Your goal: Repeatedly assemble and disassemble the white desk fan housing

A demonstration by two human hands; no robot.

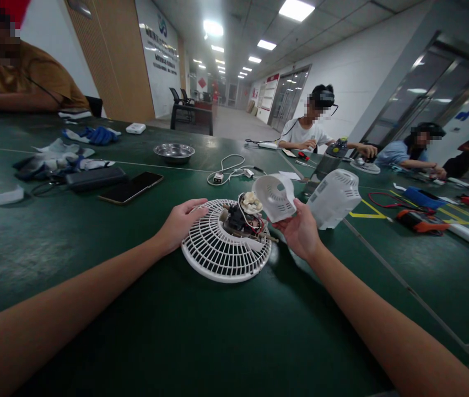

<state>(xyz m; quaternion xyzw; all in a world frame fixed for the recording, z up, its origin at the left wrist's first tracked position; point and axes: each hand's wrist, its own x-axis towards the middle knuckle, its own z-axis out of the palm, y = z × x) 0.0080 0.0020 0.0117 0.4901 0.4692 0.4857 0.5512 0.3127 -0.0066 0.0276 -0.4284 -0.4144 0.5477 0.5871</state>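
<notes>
My left hand (181,223) grips the left rim of a round white fan grille (221,259), its fingers over the edge. On the grille sits an exposed fan motor (236,219) with loose wires and a cream-coloured round part (251,203) beside it. My right hand (301,231) holds a curved white plastic motor cover (274,196) with slots and a hole, raised just right of the motor. The fingers behind the cover are partly hidden. Close behind that hand stands a white plastic housing (335,198) with vent slots.
Beyond the grille lie a white cable (228,175), a metal bowl (174,153) and a phone (131,188). Gloves (58,157) are at the left. A bottle (328,160) and an orange multimeter (421,221) are at the right. Several people sit around the green table (201,336).
</notes>
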